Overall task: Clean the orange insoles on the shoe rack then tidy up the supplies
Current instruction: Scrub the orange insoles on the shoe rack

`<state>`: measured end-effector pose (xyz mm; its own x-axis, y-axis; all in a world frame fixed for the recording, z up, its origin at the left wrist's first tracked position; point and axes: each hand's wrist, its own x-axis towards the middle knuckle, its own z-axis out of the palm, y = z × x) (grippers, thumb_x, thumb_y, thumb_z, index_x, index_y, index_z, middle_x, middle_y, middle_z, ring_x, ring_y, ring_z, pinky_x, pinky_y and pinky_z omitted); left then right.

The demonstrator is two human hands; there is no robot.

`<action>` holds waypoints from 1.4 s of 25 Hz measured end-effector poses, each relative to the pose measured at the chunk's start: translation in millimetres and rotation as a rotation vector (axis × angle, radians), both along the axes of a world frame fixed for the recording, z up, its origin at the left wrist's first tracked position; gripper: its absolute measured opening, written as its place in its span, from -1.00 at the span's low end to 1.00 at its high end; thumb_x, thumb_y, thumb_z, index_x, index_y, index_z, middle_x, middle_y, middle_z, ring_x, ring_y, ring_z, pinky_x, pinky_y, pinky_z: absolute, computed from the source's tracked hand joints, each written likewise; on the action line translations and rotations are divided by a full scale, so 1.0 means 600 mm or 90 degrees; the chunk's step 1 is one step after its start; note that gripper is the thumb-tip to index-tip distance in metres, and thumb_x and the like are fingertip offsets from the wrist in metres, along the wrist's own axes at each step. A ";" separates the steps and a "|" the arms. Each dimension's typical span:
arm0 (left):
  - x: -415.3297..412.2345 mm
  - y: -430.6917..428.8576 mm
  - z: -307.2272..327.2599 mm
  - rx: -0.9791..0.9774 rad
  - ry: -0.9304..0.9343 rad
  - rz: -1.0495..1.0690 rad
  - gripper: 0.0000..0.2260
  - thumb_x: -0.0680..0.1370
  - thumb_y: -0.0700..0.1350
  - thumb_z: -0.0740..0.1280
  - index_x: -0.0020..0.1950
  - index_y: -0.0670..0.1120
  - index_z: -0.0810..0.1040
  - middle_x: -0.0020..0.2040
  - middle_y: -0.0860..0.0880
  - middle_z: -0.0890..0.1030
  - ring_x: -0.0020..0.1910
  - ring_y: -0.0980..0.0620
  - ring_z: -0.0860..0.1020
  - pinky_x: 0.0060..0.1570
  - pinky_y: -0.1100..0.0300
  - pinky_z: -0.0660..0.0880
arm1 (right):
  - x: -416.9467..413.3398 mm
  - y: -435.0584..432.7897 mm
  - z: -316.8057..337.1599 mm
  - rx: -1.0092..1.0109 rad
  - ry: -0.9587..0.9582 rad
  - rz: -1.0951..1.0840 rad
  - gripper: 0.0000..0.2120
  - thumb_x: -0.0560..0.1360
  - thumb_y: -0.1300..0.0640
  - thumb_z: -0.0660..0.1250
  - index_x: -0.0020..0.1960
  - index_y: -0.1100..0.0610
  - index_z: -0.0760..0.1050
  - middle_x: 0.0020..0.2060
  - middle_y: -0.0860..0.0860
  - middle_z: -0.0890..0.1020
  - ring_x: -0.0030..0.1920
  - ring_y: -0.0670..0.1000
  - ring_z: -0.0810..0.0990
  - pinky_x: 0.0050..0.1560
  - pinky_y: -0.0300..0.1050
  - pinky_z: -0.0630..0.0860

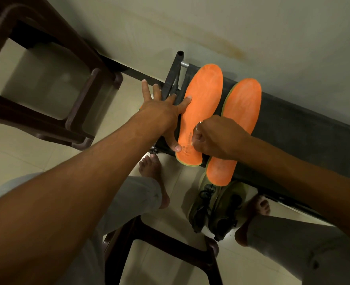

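Two orange insoles lie side by side on the black top of the shoe rack [293,136]. My left hand [161,108] is spread flat with straight fingers, and its thumb and one fingertip press on the left insole [204,99] along its left edge. My right hand [217,138] is curled into a fist over the heel end of that insole, with a ring on one finger. Nothing shows inside the fist. The right insole [242,112] lies partly under my right wrist, and its heel hangs over the rack's front edge.
A dark brown plastic stool [46,58] stands on the tiled floor at the left, and another [170,243] below between my legs. A pair of olive green shoes [217,208] sits on the floor under the rack's front edge, between my bare feet. A wall runs behind the rack.
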<state>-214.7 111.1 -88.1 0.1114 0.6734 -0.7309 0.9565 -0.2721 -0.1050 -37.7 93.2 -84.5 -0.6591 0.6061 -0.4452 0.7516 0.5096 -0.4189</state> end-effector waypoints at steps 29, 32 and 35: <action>0.003 0.001 0.000 0.001 0.007 0.010 0.34 0.11 0.49 0.46 0.55 0.21 -0.41 0.64 -0.06 -0.13 0.54 -0.40 -0.26 0.31 -0.51 -0.37 | -0.005 -0.043 0.001 -0.086 0.155 0.095 -0.84 0.47 0.02 0.39 -0.27 0.02 0.60 -0.36 -0.04 0.56 -0.30 -0.06 0.52 -0.31 -0.21 0.34; 0.002 0.000 -0.003 0.014 0.012 0.002 0.32 0.12 0.50 0.46 0.55 0.21 -0.41 0.64 -0.07 -0.10 0.54 -0.40 -0.23 0.31 -0.52 -0.35 | -0.007 -0.039 -0.006 0.001 0.189 0.009 -0.78 0.47 0.00 0.36 -0.31 0.07 0.57 -0.39 -0.03 0.56 -0.33 -0.04 0.52 -0.29 -0.08 0.40; 0.003 0.000 -0.002 0.014 0.012 -0.001 0.33 0.11 0.52 0.44 0.55 0.21 -0.41 0.64 -0.07 -0.10 0.54 -0.40 -0.22 0.31 -0.52 -0.36 | -0.007 -0.047 -0.004 0.035 0.192 -0.052 -0.80 0.49 -0.01 0.37 -0.28 0.03 0.55 -0.34 -0.06 0.54 -0.33 -0.07 0.50 -0.32 -0.07 0.41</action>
<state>-212.6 110.9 -89.3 0.0990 0.6889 -0.7181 0.9540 -0.2708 -0.1283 -42.1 65.3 -86.9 -0.7047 0.6799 -0.2030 0.6372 0.4806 -0.6025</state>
